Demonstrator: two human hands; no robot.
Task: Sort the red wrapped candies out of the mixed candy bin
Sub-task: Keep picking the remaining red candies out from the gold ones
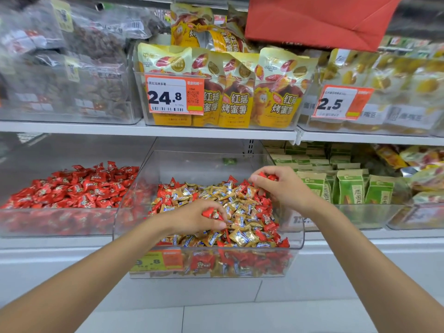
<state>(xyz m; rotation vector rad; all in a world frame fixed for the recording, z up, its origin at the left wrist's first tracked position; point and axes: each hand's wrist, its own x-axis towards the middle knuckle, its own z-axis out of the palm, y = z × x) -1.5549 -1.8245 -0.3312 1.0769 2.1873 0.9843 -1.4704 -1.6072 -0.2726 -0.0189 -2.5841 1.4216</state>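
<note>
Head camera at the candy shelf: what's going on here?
A person is picking through the clear mixed bin of red and gold wrapped candies on a shop shelf. The left hand pinches one red candy near the bin's middle. The right hand grips a few red pieces above the back right corner. The neighbouring bin on the left holds only red candies. Plenty of red ones are still in the mix.

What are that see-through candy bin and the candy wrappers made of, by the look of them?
The mixed candy bin looks like clear rigid plastic, perhaps acrylic: candies show through its glossy, curved front wall. The red wrapped candies and gold candies seem wrapped in thin glossy plastic film, maybe foil-backed: crinkled, glinting, with crimped ends.
</note>
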